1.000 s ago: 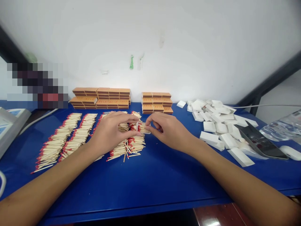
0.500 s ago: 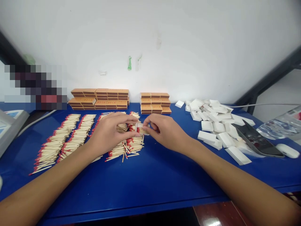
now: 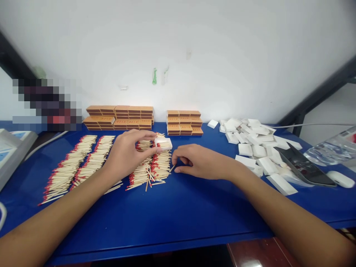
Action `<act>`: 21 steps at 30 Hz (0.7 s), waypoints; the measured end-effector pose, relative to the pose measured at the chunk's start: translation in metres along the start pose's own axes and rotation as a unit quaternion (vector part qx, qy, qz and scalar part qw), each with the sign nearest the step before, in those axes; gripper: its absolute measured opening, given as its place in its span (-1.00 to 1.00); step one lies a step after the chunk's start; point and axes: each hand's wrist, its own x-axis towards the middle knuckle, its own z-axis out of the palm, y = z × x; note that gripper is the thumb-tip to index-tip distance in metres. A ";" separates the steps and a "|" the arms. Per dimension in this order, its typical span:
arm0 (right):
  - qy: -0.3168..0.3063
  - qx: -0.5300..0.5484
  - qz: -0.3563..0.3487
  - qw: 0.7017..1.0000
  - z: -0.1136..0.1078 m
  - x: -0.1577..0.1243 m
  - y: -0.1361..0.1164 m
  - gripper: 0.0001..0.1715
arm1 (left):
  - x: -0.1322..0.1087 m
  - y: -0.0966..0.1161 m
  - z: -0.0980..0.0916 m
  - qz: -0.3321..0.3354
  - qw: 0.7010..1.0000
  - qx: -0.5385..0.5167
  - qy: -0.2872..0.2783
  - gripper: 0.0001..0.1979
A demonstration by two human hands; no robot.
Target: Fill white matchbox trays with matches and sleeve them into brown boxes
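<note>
Match rows (image 3: 69, 167): two bands of red-headed sticks, left of centre; unchanged in this last second.
Left box stack (image 3: 119, 118): orange matchboxes against the wall, upper left of centre, also as before.
Left hand (image 3: 125, 152): mid-frame, pinching the white tray between thumb and fingers; that grip has lasted.
White tray (image 3: 167, 147): just above centre, over the loose matches, its open side now showing; a few sticks seem to lie inside. A moment ago both hands met at it; now the left alone bears it.
Loose matches (image 3: 161, 163): centre, below the tray, some strewn crosswise at the lower end.
Right hand (image 3: 196, 162): right of centre, drawn away from the tray and lower, fingers curled. One stick shows at its fingertips; cannot tell whether pinched or lying behind. Its work at the tray seems paused.
Tray heap (image 3: 260, 139): white trays at right, unmoved.
</note>
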 end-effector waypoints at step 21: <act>0.116 0.077 0.000 0.990 -0.009 -0.002 0.010 -0.75 | 0.000 0.000 0.002 0.031 0.999 -0.004 -0.018 -0.55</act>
